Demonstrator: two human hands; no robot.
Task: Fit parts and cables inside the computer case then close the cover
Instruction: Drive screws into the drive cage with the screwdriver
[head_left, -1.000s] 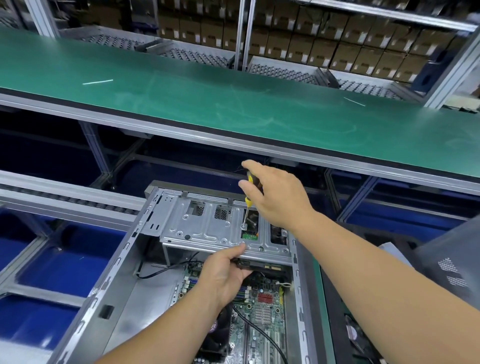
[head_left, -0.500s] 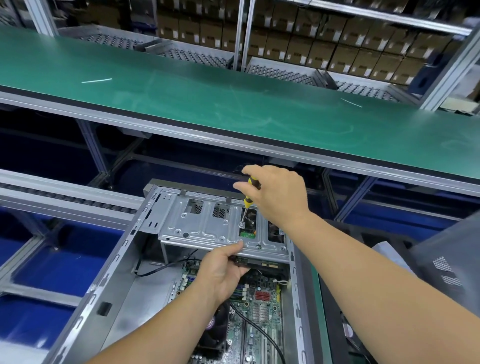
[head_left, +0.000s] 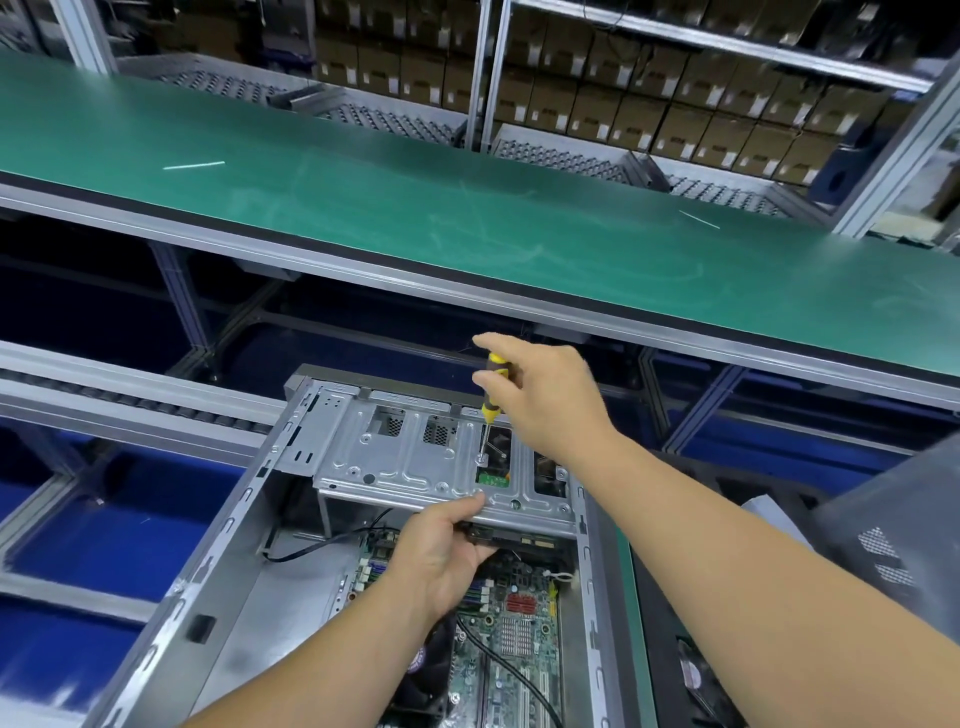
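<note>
Lying open below the camera, the computer case (head_left: 218, 561) has its side cover off, and its circuit board (head_left: 519, 639) sits in the floor of the box with a black cable (head_left: 519, 675) running across it. Just past the board, the left hand (head_left: 441, 551) grips the near edge of the metal drive cage (head_left: 405, 467), thumb on top and fingers curled under, where a dark part (head_left: 511, 540) sits beneath the cage; whether the fingers also touch that part I cannot tell. Farther on, the right hand (head_left: 545, 400) pinches the yellow and black handle of a screwdriver (head_left: 491, 400), held nearly upright with its tip down at a screw (head_left: 481, 459) in an opening of the cage top, just beside a small green board (head_left: 492, 479).

Judging by this, the job is mid-way: the board and cage are in, and a fastening step is in hand. Any remaining cable plugging and the closing of the cover are not yet done. A dark perforated panel (head_left: 883, 545) at the right may be that cover, though I cannot be sure. Beyond the case runs a roller track (head_left: 130, 405), then a long green bench (head_left: 467, 218), and behind it shelves of brown boxes (head_left: 675, 109).
</note>
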